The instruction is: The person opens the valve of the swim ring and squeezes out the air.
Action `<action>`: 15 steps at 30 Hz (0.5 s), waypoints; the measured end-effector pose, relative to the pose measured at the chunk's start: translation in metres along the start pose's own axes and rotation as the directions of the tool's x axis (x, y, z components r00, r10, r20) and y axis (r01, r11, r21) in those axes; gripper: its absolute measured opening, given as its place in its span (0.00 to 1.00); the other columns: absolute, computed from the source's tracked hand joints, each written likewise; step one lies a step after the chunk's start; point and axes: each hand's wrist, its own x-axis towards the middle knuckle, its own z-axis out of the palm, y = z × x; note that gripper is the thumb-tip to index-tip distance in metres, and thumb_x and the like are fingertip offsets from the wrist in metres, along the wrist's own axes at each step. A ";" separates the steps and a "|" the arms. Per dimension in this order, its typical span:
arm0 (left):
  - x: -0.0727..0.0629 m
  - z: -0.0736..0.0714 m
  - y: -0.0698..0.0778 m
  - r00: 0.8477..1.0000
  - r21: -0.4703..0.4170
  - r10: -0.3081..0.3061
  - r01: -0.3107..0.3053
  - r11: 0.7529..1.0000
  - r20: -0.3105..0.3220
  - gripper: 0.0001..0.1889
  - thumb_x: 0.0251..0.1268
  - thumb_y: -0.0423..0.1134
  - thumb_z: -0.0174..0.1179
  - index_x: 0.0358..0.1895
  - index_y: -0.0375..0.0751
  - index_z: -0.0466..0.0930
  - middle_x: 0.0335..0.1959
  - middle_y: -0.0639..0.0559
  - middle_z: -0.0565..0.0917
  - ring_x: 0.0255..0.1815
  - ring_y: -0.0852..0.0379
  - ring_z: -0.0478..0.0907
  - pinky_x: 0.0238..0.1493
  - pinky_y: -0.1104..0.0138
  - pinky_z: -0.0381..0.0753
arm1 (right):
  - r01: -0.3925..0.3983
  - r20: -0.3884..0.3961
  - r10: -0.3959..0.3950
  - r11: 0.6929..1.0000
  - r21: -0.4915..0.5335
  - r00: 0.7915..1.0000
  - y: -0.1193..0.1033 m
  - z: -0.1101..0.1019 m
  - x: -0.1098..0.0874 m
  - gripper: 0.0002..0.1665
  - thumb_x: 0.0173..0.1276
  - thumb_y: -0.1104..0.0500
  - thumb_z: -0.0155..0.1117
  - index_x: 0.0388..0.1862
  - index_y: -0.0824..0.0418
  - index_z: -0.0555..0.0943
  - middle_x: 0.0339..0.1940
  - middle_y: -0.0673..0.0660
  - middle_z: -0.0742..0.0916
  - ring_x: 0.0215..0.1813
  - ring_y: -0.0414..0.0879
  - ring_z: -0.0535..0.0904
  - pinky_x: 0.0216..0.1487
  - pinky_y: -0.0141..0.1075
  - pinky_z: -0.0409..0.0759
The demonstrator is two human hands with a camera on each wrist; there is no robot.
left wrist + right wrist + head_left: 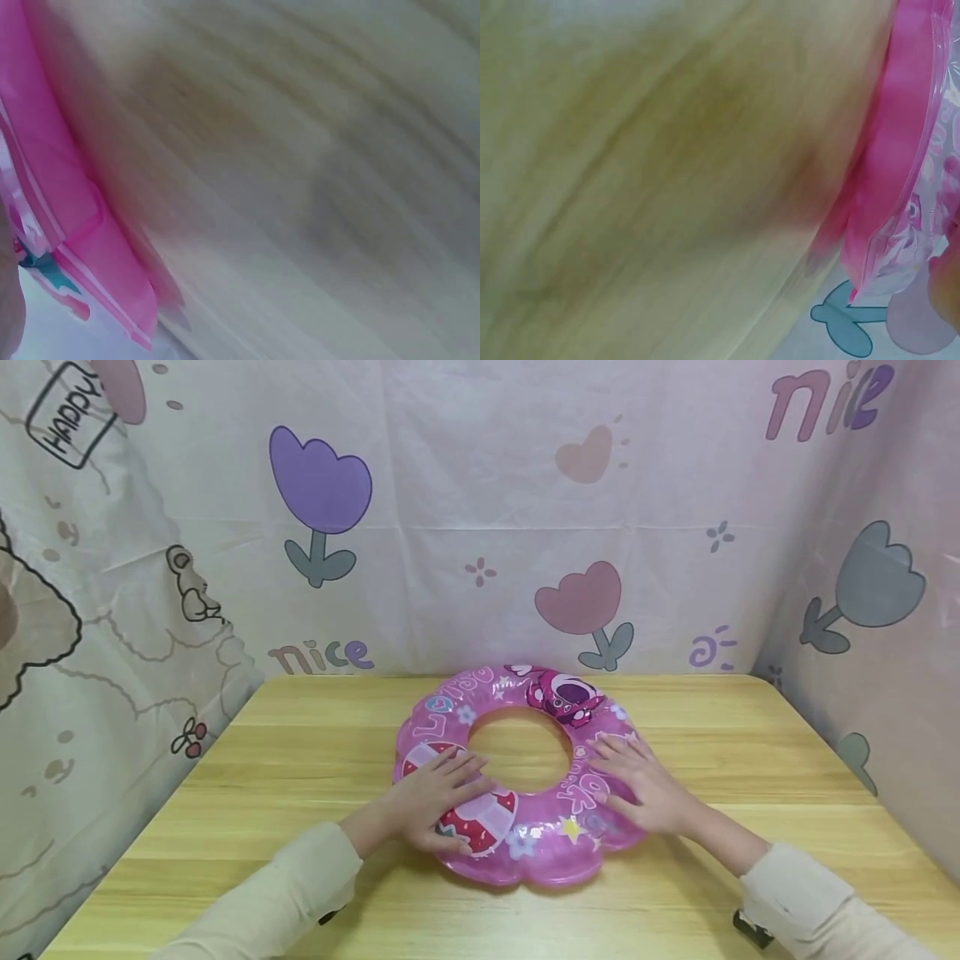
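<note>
A pink inflatable swim ring (558, 860) with a scalloped edge lies flat on the wooden table (285, 760), printed with flowers, letters and a cartoon bear. My left hand (435, 797) rests on its left front side, fingers stretched over the red and white print. On the right side of the ring lies my right hand (645, 781), palm down with the fingers spread. The left wrist view shows the ring's pink side (67, 165) along the left edge. In the right wrist view, its pink rim (900, 127) runs down the right, with a fingertip beside it.
A pale cloth (465, 460) printed with tulips, hearts and words hangs behind the table and along both sides. Wood surface shows around the ring and through its hole. Small black items (752, 929) show under both sleeve cuffs.
</note>
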 end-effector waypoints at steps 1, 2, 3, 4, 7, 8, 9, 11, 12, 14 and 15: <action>-0.001 0.000 -0.002 1.000 -0.010 -0.008 0.008 1.000 -0.005 0.43 0.54 0.69 0.50 0.70 0.46 0.58 0.71 0.40 0.60 0.72 0.42 0.57 0.71 0.47 0.54 | 0.009 0.001 -0.009 1.000 -0.015 1.000 -0.001 0.001 0.000 0.29 0.59 0.52 0.59 0.59 0.61 0.75 0.65 0.65 0.74 0.68 0.64 0.63 0.66 0.63 0.52; -0.002 0.000 -0.003 1.000 -0.013 -0.017 0.017 1.000 -0.007 0.43 0.55 0.70 0.47 0.70 0.46 0.58 0.72 0.40 0.59 0.72 0.41 0.56 0.71 0.47 0.54 | 0.018 0.002 -0.018 0.999 -0.029 1.000 -0.001 0.001 -0.001 0.30 0.59 0.51 0.59 0.60 0.61 0.75 0.65 0.65 0.74 0.68 0.64 0.63 0.65 0.64 0.53; -0.003 0.000 -0.005 1.000 -0.014 -0.026 0.026 1.000 -0.009 0.44 0.56 0.72 0.44 0.70 0.46 0.58 0.72 0.40 0.59 0.72 0.41 0.56 0.71 0.47 0.54 | 0.025 0.004 -0.025 0.999 -0.041 1.000 -0.002 0.001 -0.001 0.30 0.59 0.51 0.59 0.60 0.61 0.74 0.65 0.64 0.74 0.68 0.63 0.63 0.65 0.64 0.53; -0.005 0.001 -0.007 0.999 -0.015 -0.037 0.037 0.999 -0.009 0.45 0.57 0.74 0.40 0.70 0.46 0.58 0.72 0.40 0.59 0.72 0.41 0.55 0.71 0.47 0.53 | 0.032 0.007 -0.031 0.998 -0.054 0.999 -0.003 0.002 -0.002 0.30 0.60 0.50 0.59 0.61 0.60 0.74 0.65 0.64 0.74 0.68 0.63 0.63 0.65 0.63 0.53; -0.009 0.002 -0.012 0.997 -0.019 -0.075 0.075 0.997 -0.008 0.48 0.56 0.77 0.27 0.70 0.45 0.57 0.72 0.40 0.59 0.73 0.41 0.54 0.71 0.47 0.53 | 0.053 0.014 -0.052 0.995 -0.081 0.999 -0.006 0.004 -0.004 0.30 0.62 0.49 0.57 0.61 0.59 0.73 0.65 0.62 0.74 0.68 0.62 0.64 0.65 0.61 0.54; -0.010 0.002 -0.014 0.996 -0.022 -0.089 0.089 0.996 -0.006 0.49 0.56 0.78 0.25 0.71 0.45 0.56 0.72 0.40 0.59 0.73 0.42 0.53 0.71 0.46 0.52 | 0.062 0.014 -0.061 0.994 -0.086 0.998 -0.007 0.004 -0.005 0.30 0.62 0.49 0.57 0.61 0.59 0.73 0.65 0.62 0.74 0.68 0.62 0.64 0.66 0.60 0.53; -0.012 0.002 -0.015 0.995 -0.028 -0.101 0.101 0.994 -0.008 0.50 0.55 0.78 0.24 0.71 0.44 0.56 0.72 0.40 0.59 0.73 0.41 0.53 0.71 0.46 0.52 | 0.065 0.018 -0.064 0.994 -0.085 0.998 -0.008 0.005 -0.005 0.29 0.63 0.49 0.56 0.62 0.59 0.73 0.66 0.62 0.74 0.68 0.62 0.64 0.68 0.58 0.51; -0.014 0.002 -0.018 0.992 -0.046 -0.123 0.122 0.991 -0.011 0.50 0.54 0.79 0.26 0.71 0.44 0.56 0.72 0.40 0.58 0.73 0.41 0.53 0.71 0.45 0.51 | 0.073 0.021 -0.072 0.994 -0.077 0.997 -0.010 0.007 -0.007 0.29 0.63 0.49 0.56 0.62 0.60 0.73 0.66 0.62 0.73 0.68 0.62 0.64 0.73 0.51 0.45; -0.015 0.001 -0.020 0.991 -0.055 -0.134 0.134 0.989 -0.008 0.50 0.54 0.79 0.27 0.71 0.44 0.55 0.72 0.40 0.58 0.73 0.41 0.52 0.71 0.45 0.51 | 0.072 0.026 -0.070 0.995 -0.073 0.997 -0.012 0.007 -0.008 0.30 0.64 0.49 0.56 0.62 0.61 0.73 0.66 0.62 0.73 0.68 0.62 0.64 0.75 0.47 0.41; -0.017 0.000 -0.023 0.988 -0.063 -0.156 0.155 0.986 -0.002 0.50 0.54 0.79 0.30 0.71 0.45 0.55 0.72 0.40 0.57 0.74 0.40 0.52 0.71 0.44 0.50 | 0.066 0.033 -0.064 0.996 -0.067 0.997 -0.014 0.008 -0.009 0.31 0.64 0.48 0.56 0.63 0.62 0.71 0.67 0.62 0.72 0.68 0.62 0.63 0.75 0.38 0.33; -0.018 0.000 -0.024 0.986 -0.064 -0.166 0.166 0.984 0.005 0.50 0.54 0.79 0.32 0.71 0.45 0.55 0.72 0.40 0.57 0.74 0.40 0.51 0.71 0.44 0.50 | 0.061 0.039 -0.059 0.996 -0.062 0.997 -0.015 0.009 -0.009 0.32 0.64 0.48 0.56 0.63 0.62 0.71 0.67 0.62 0.72 0.69 0.61 0.63 0.75 0.34 0.30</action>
